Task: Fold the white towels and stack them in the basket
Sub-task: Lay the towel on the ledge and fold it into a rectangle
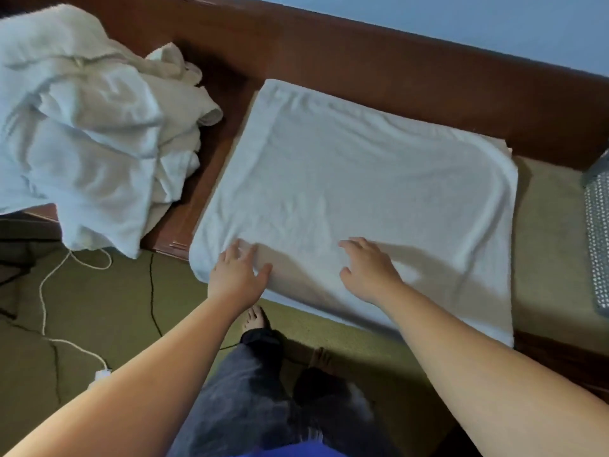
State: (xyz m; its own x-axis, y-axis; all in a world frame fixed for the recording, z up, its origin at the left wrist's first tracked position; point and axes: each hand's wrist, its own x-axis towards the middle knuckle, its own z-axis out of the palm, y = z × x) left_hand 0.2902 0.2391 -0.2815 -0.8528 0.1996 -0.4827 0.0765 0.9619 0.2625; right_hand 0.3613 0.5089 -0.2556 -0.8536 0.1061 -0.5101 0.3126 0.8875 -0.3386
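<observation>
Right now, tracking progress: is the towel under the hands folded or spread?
Spread: the towel lies flat, one edge draped over the front, both hands resting open on it.

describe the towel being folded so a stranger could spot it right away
On the wooden bench, right of the crumpled towel heap, lies the flat towel. Both hands rest at its near edge. Unlike the heap, it is smooth and rectangular.

Bare forearms [478, 351], dark grey trousers [250, 390], blue top [296, 451], bare feet [255, 319].
</observation>
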